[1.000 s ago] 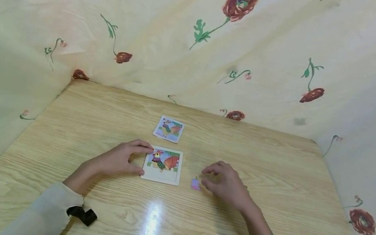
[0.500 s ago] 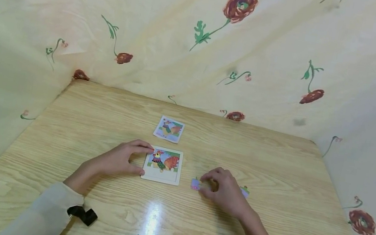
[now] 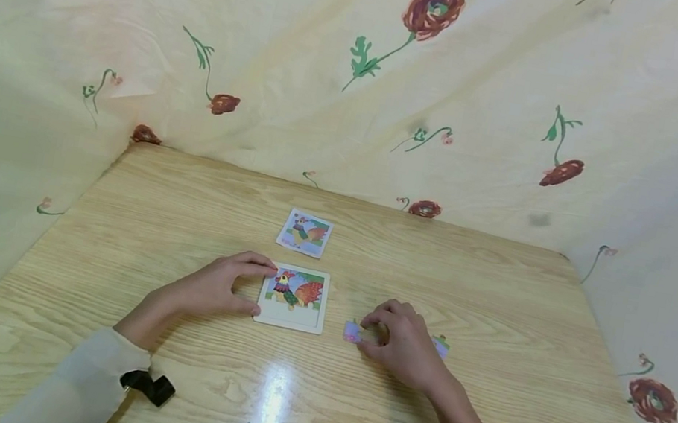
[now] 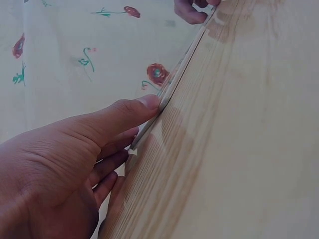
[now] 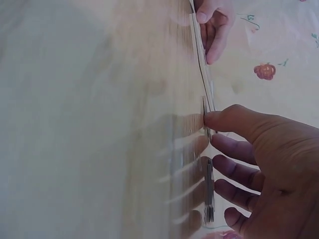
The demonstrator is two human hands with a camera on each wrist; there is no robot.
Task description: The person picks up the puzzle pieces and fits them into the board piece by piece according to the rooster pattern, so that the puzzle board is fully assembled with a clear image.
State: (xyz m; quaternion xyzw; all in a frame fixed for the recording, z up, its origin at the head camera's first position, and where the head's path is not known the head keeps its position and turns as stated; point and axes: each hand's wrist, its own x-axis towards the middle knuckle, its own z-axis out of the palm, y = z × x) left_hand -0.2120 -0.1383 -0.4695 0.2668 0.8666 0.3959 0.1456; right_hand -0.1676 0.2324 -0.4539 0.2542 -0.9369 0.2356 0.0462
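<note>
A square puzzle tray (image 3: 289, 316) with a white border lies on the table, and its upper part holds joined pieces of a rooster picture. My left hand (image 3: 217, 286) holds the tray at its left edge, thumb near the lower corner and index finger near the upper one. Right of the tray, my right hand (image 3: 401, 340) pinches a small purple puzzle piece (image 3: 352, 332) between thumb and index finger, low over the table. Another puzzle piece (image 3: 441, 346), purple and green, shows partly behind that hand. In the right wrist view, the right thumb (image 5: 224, 119) touches a thin piece edge.
Beyond the tray, a small rooster picture card (image 3: 306, 233) lies slightly turned on the wooden table (image 3: 207, 188). A flower-printed cloth (image 3: 313, 48) hangs behind the table and along its sides. A bright light reflection crosses the front of the tabletop.
My right hand has shifted slightly down and its thumb and finger have closed on the purple piece. The piece behind it has come into sight. My left hand and the tray have stayed put.
</note>
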